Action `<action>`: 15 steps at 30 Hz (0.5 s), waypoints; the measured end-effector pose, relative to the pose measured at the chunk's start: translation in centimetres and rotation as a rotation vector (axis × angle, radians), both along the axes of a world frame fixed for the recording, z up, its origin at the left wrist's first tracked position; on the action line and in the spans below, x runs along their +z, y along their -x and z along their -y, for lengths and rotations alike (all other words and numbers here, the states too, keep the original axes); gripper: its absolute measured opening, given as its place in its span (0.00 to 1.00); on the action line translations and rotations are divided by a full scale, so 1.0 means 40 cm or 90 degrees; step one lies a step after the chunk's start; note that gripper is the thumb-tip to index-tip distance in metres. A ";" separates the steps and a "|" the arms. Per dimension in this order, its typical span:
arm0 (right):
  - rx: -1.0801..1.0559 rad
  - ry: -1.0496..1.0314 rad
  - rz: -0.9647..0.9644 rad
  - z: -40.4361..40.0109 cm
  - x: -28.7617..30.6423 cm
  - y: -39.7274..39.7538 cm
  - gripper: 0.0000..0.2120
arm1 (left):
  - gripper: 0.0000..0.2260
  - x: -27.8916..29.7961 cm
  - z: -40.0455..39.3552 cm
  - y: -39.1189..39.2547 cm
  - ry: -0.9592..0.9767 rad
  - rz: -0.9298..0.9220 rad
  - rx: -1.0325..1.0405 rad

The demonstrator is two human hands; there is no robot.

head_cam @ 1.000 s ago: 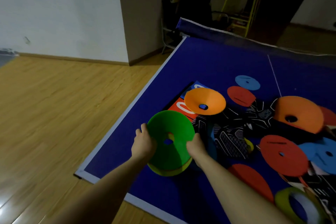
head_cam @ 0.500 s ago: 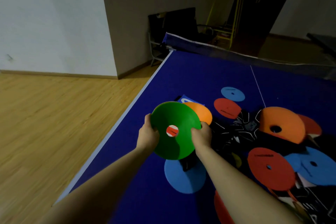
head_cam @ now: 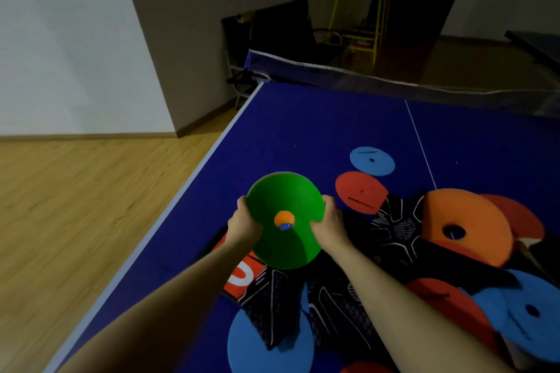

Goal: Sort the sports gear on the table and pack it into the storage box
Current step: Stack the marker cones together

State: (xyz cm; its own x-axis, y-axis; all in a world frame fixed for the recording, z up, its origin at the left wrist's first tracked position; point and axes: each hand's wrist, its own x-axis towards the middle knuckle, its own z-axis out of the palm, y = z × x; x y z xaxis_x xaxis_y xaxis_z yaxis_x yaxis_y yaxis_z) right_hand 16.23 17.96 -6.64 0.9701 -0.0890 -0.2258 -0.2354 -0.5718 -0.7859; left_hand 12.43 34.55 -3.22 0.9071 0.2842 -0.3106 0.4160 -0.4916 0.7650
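I hold a green disc cone (head_cam: 285, 239) above the blue table (head_cam: 303, 130), gripped at both sides. My left hand (head_cam: 244, 225) clasps its left rim and my right hand (head_cam: 328, 222) its right rim. Orange and a bit of blue show through the cone's centre hole. The orange cone underneath is otherwise hidden. Black patterned gloves (head_cam: 327, 306) lie below my arms. A red board with white print (head_cam: 242, 277) peeks out under the green cone. No storage box is in view.
More gear lies to the right: an orange cone (head_cam: 466, 224), a red flat disc (head_cam: 360, 192), blue flat discs (head_cam: 372, 160) (head_cam: 263, 348) (head_cam: 527, 318). The table's left edge (head_cam: 181, 194) drops to wooden floor. A net (head_cam: 394, 82) spans the far end.
Both hands lifted the green cone off the near table and carried it forward, over the orange cone. A blue flat disc that lay underneath is now uncovered.
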 end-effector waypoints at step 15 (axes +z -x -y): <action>-0.084 -0.140 -0.015 0.041 -0.030 0.009 0.23 | 0.26 -0.057 0.057 -0.046 0.017 -0.045 0.025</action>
State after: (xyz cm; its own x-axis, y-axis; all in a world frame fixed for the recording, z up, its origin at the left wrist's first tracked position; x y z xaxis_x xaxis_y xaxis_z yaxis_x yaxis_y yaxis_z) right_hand 15.86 16.31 -7.84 0.9477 -0.1613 -0.2756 -0.3160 -0.3512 -0.8814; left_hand 14.25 32.27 -5.50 0.8707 0.3098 -0.3819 0.4884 -0.4530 0.7458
